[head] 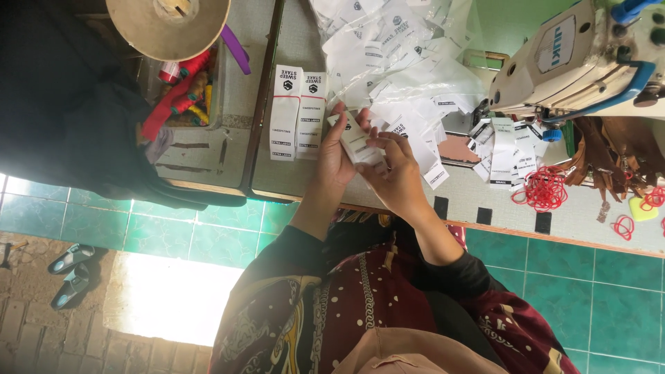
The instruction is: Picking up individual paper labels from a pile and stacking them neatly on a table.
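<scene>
Sorting labels: both hands, left (337, 161) and right (396, 181), fingers closed on one white label (357, 140) above tabletop (471, 201); stacks (298, 111) at nine o'clock, loose pile (402, 62) at twelve; needs careful alignment

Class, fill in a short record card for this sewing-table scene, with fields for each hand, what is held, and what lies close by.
Left hand: grips a white label from its left side
Right hand: fingers on the same label's other end
Beside left hand: two stacks of white labels on the table
Behind hands: loose heap of labels
Far right: sewing machine, red rubber bands
</scene>
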